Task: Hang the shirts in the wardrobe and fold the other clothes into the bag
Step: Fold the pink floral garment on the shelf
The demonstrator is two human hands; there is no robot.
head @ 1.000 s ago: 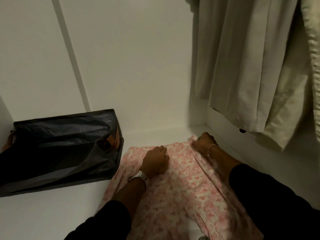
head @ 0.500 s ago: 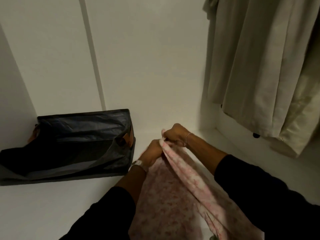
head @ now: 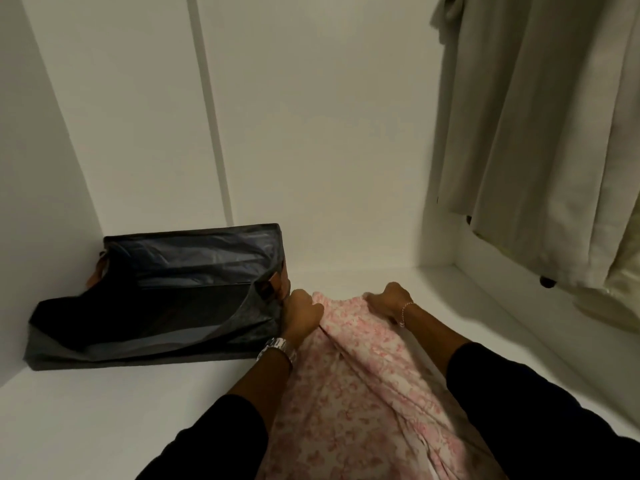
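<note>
Hands [head: 341, 308] fisted on pink garment [head: 363, 393]

Both my arms stretched forward, black sleeves to mid-forearm. My left hand [head: 302, 315] curled into fist, knuckles up, metal watch [head: 277, 348] on wrist. My right hand [head: 387, 302] curled too, palm down, thin bracelet [head: 403, 314] on wrist. 2 hands near each other, apart.
</note>
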